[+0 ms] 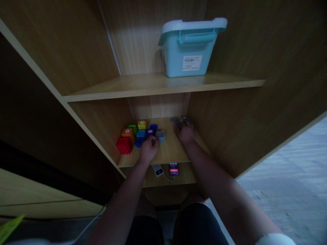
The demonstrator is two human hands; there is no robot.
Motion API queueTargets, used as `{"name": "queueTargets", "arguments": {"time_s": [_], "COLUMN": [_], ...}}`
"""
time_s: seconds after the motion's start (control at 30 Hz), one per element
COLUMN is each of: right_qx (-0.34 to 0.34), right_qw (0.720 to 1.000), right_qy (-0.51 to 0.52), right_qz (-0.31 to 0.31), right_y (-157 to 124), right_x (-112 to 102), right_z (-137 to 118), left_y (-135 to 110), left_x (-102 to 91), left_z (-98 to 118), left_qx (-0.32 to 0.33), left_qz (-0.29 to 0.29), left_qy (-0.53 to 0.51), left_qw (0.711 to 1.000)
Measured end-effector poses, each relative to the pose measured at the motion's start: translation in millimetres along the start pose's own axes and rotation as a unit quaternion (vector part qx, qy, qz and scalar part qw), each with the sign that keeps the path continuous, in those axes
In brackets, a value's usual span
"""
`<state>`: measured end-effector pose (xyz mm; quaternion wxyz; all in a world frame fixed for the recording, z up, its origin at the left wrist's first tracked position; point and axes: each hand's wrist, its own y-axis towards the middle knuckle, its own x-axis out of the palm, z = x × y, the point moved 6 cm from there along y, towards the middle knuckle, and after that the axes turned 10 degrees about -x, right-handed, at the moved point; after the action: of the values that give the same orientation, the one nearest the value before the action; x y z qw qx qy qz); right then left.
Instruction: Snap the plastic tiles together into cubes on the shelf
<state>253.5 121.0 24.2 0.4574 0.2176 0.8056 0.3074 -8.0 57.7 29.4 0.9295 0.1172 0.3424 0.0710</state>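
Hovering just beside the grey block (161, 136), the left hand (149, 148) is held with its fingers bent toward the thumb; whether anything is pinched in that grip, or the block is touched, cannot be made out. The right hand (186, 133) is placed toward the back right of the middle shelf (170, 149), its fingers bent by some small grey pieces (173, 119); that grip is partly hidden by the back of the hand, so it cannot be said whether a piece is held. The grey block is seen at the right end of a cluster. From its ribbed, plastic-looking walls it can be judged light, stiff and not easily crushed, with some purchase offered by the ridges; it would best be taken by two opposite sides. The small grey pieces are probably light too, and better held by their edges. Farther left are grouped a purple block (150, 132), a blue block (153, 127), a teal block (140, 134), a dark blue block (139, 142), a yellow block (141, 125), a green block (133, 128), an orange block (127, 133) and a red block (124, 146). Below, a phone (174, 169) is joined by a cable (168, 179) to a white device (157, 170); above, a light-blue bin (189, 49) is set on the upper shelf (143, 85).
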Motion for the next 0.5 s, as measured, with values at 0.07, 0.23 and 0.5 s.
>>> {"name": "queueTargets", "arguments": {"time_s": [0.07,0.23,0.5], "right_qx": [-0.025,-0.018,0.02], "right_qw": [0.999,0.992,0.974], "right_qy": [0.021,0.112,0.218], "right_qz": [0.02,0.062,0.059], "right_y": [1,-2,-5], "right_x": [-9,-27,-17], "right_z": [-5,-10,-5], "left_y": [0,1,1], "left_x": [-0.1,1.6,3.6], "left_z": [1,-3,-5], "left_qx": [-0.003,0.0,-0.002], "left_qz": [-0.001,0.003,0.002], "left_qy": [0.002,0.0,0.005], "left_qw": [1.0,1.0,1.0]}}
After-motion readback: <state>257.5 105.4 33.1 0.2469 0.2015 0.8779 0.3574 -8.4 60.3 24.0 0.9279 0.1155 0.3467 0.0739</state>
